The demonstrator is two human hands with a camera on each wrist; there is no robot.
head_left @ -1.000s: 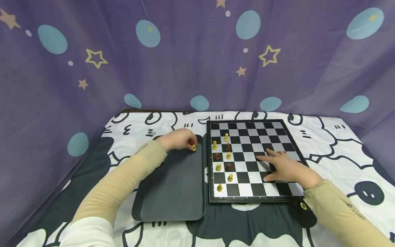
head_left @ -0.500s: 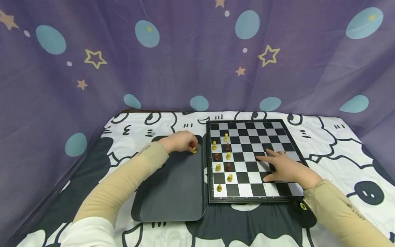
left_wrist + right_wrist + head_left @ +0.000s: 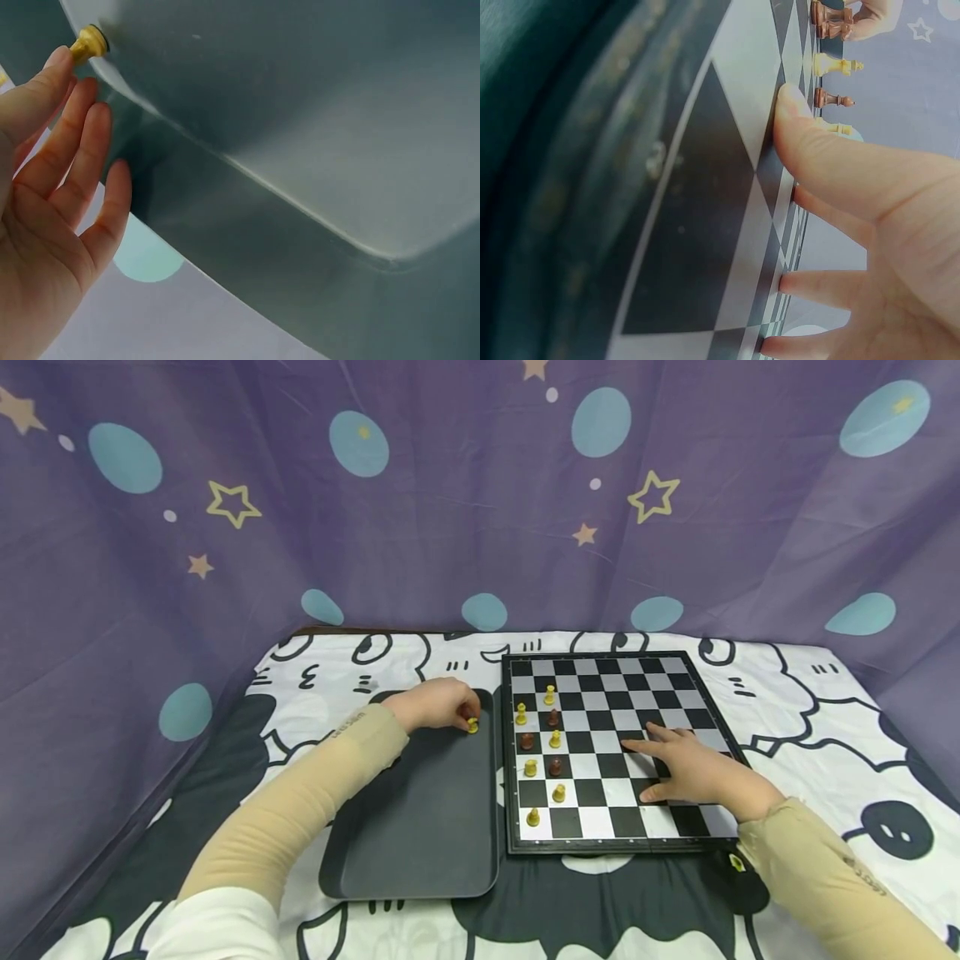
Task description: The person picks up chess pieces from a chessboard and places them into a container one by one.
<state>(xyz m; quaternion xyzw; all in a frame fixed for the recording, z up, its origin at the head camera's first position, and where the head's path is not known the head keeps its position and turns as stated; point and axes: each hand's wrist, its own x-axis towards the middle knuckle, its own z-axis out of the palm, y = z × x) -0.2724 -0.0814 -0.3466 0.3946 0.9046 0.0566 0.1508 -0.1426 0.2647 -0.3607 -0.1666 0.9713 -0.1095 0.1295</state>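
Note:
My left hand [image 3: 438, 702] pinches a yellow chess piece [image 3: 90, 43] between thumb and forefinger, at the far right part of the dark grey tray [image 3: 420, 827]. In the left wrist view the piece's base faces the tray floor, close to the side wall, and the other fingers extend loosely. My right hand [image 3: 693, 767] rests on the right side of the chessboard [image 3: 600, 845], fingers spread and fingertips on the squares. Along the board's left columns stand several yellow pieces, such as a yellow piece [image 3: 559, 792], and a few dark red ones, such as a red piece [image 3: 556, 767].
The tray lies directly left of the board, with a narrow gap between them. Both sit on a white and dark patterned cloth [image 3: 825, 793]. Behind the table hangs a purple curtain [image 3: 450, 552] printed with stars and blue ovals.
My left hand and its chess piece have shifted very slightly nearer to me over the tray, then held still. The right hand and the pieces on the board stay where they were.

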